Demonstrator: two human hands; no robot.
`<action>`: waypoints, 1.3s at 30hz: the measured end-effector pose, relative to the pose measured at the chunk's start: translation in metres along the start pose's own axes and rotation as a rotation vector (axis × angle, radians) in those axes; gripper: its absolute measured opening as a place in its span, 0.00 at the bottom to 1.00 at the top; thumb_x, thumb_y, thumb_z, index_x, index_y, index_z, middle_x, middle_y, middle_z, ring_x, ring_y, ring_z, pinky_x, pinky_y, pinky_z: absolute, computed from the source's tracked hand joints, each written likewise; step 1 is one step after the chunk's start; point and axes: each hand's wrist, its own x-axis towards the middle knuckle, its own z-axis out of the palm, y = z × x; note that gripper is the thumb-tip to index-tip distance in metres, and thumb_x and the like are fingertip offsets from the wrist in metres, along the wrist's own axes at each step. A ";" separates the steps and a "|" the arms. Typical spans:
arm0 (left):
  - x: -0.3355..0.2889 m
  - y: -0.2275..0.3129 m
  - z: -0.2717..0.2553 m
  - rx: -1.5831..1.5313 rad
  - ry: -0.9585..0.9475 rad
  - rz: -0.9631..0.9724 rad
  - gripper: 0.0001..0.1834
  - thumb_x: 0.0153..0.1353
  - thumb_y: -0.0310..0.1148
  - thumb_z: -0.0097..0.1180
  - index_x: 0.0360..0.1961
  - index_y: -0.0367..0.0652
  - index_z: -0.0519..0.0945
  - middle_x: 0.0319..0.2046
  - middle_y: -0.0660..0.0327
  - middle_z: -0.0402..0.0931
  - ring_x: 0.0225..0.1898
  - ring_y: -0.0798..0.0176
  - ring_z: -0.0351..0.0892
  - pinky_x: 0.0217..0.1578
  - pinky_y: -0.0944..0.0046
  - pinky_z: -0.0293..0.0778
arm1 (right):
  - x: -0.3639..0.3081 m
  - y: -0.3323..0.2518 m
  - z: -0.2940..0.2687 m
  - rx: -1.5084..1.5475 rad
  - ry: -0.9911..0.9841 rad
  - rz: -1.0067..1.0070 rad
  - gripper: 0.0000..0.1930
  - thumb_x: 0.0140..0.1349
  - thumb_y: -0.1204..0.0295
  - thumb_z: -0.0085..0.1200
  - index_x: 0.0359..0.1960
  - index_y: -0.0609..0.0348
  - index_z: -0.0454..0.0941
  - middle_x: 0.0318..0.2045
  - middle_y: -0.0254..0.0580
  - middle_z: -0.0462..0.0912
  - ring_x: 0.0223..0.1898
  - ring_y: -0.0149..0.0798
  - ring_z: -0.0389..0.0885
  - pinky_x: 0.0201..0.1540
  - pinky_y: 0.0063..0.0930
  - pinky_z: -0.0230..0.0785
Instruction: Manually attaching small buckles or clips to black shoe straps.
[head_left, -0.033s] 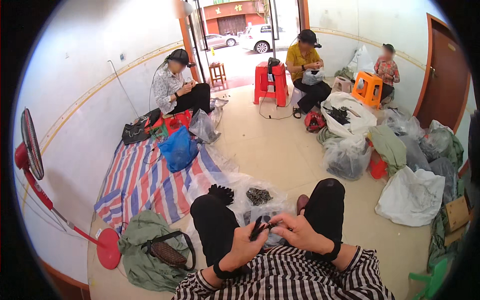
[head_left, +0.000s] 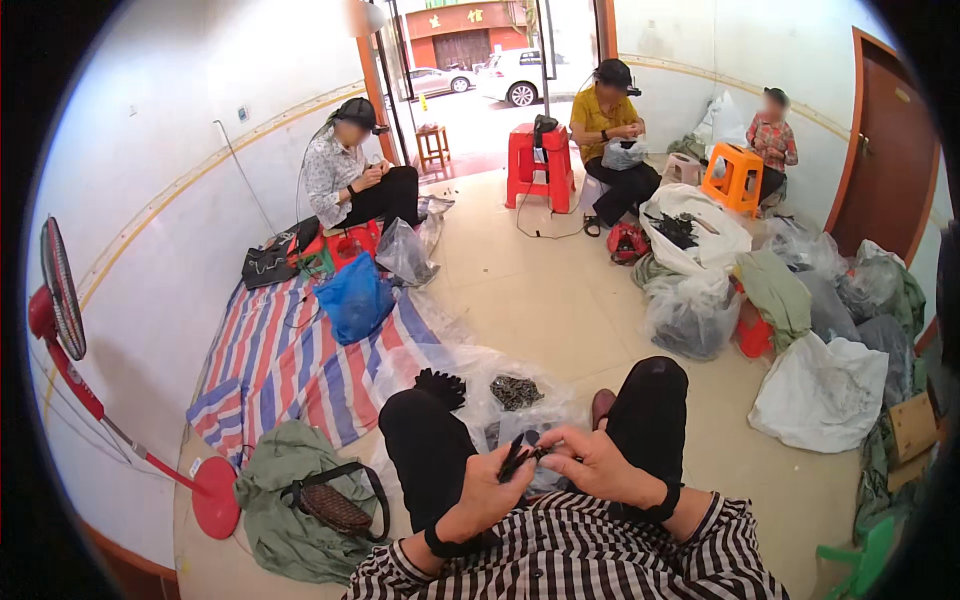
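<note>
Both my hands meet above my lap, between my knees. My left hand [head_left: 493, 490] is closed around slim black pieces [head_left: 513, 460] that stick up past its fingers; their exact kind is too small to make out. My right hand [head_left: 598, 466] is closed too, thumb and fingers pinching a small dark part at the end of those pieces. Just beyond, a clear plastic bag [head_left: 480, 362] lies spread on the floor. On it rest a bundle of black pieces [head_left: 440, 387] and a heap of small dark metallic parts [head_left: 516, 393].
A red fan [head_left: 66, 300] stands at left, near a green cloth [head_left: 290, 480] with a brown bag [head_left: 338, 508]. Striped sheeting [head_left: 270, 365] bears a blue bag [head_left: 356, 298]. Three people sit working farther off. Filled sacks [head_left: 690, 318] and a white sack [head_left: 825, 390] line the right.
</note>
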 end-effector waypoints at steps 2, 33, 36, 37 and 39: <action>0.002 -0.001 -0.003 0.042 -0.031 0.064 0.02 0.54 0.23 0.53 0.30 0.37 0.76 0.15 0.68 0.71 0.19 0.78 0.67 0.20 0.75 0.64 | 0.000 0.000 0.000 0.140 -0.048 0.083 0.10 0.58 0.72 0.52 0.39 0.60 0.68 0.13 0.29 0.66 0.18 0.20 0.59 0.20 0.19 0.52; -0.006 0.013 -0.005 -0.155 -0.350 -0.075 0.07 0.50 0.23 0.60 0.32 0.35 0.79 0.22 0.67 0.75 0.23 0.78 0.69 0.24 0.75 0.66 | -0.033 0.004 -0.010 0.800 -0.249 0.394 0.06 0.63 0.68 0.46 0.34 0.58 0.69 0.16 0.21 0.61 0.16 0.16 0.55 0.17 0.12 0.45; -0.005 0.020 -0.002 -0.269 -0.320 -0.268 0.09 0.49 0.25 0.61 0.33 0.36 0.79 0.22 0.66 0.75 0.23 0.76 0.72 0.24 0.75 0.68 | -0.033 0.003 -0.011 0.701 -0.170 0.393 0.07 0.63 0.68 0.46 0.34 0.57 0.69 0.16 0.21 0.62 0.17 0.17 0.56 0.18 0.12 0.48; -0.003 0.018 0.000 -0.306 -0.287 -0.258 0.09 0.49 0.26 0.61 0.33 0.37 0.79 0.23 0.66 0.75 0.22 0.76 0.72 0.24 0.76 0.68 | -0.031 0.002 -0.014 0.675 -0.137 0.384 0.07 0.63 0.67 0.46 0.33 0.57 0.70 0.17 0.21 0.63 0.18 0.17 0.58 0.19 0.13 0.50; 0.001 0.023 0.000 -0.316 -0.264 -0.324 0.08 0.51 0.24 0.58 0.34 0.36 0.78 0.26 0.68 0.76 0.29 0.77 0.72 0.33 0.75 0.70 | -0.027 0.001 -0.015 0.613 -0.056 0.393 0.07 0.62 0.67 0.46 0.34 0.58 0.71 0.18 0.22 0.65 0.18 0.17 0.59 0.20 0.12 0.52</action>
